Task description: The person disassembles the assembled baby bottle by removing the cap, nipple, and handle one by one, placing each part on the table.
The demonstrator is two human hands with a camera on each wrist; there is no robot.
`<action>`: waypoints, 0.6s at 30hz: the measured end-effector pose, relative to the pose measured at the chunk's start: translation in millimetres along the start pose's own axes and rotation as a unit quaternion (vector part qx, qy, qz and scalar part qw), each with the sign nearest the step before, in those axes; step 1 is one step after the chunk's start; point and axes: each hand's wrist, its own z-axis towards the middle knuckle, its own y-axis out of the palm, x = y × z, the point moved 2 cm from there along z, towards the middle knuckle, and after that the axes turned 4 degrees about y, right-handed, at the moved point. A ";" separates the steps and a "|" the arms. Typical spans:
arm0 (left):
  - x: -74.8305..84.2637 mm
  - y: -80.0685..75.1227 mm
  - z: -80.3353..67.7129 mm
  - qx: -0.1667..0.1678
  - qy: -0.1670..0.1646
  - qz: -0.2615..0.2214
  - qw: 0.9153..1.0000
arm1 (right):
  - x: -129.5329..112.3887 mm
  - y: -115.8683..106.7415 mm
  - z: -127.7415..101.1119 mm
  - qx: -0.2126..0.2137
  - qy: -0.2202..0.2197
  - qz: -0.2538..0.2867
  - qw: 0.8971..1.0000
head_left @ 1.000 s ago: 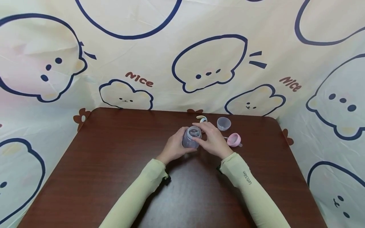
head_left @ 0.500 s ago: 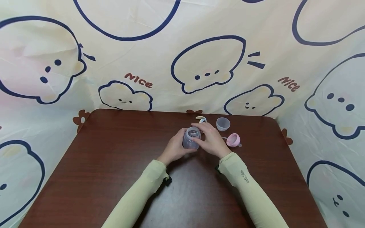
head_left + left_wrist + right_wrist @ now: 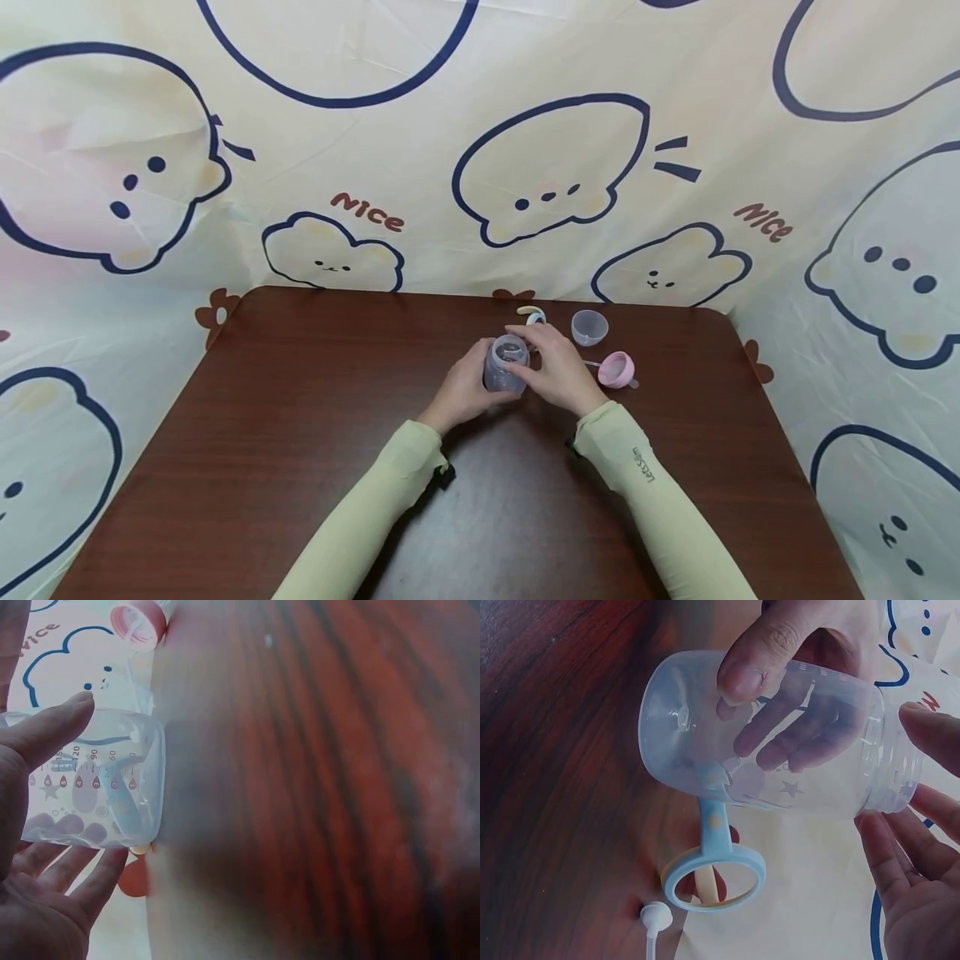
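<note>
A clear baby bottle [image 3: 506,379] without its lid is held slightly tilted above the table, its open mouth upward. My left hand [image 3: 465,385] grips the bottle's body, thumb on the near side and fingers behind. Around the neck, my right hand [image 3: 553,367] holds the rim between thumb and fingers. In the left wrist view, printed measuring marks show on the baby bottle [image 3: 97,780]. Behind it in the right wrist view stands a light blue ring handle [image 3: 714,859] with a cream part, partly seen through the plastic.
A pink bottle lid [image 3: 617,369] with a straw lies right of my right hand. Behind it is a clear dome cap [image 3: 589,327]. The straw's white weighted end [image 3: 656,916] shows in the right wrist view. A printed cloth [image 3: 427,167] hangs beyond the brown table [image 3: 300,400].
</note>
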 end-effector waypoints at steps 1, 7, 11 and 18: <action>-0.1 0.1 0.7 0.000 0.001 0.002 1.000 | 0.4 -0.2 0.5 0.000 0.002 0.000 1.000; 0.0 0.2 2.8 -0.001 -0.002 0.005 1.000 | 3.2 -0.4 1.4 0.001 0.007 0.006 1.000; -0.3 -0.1 3.1 -0.001 -0.003 0.001 1.000 | 5.6 0.7 1.2 0.005 0.009 0.010 1.000; -2.4 0.3 2.1 -0.002 -0.015 -0.002 1.000 | 8.6 2.7 0.5 0.003 0.026 0.019 0.999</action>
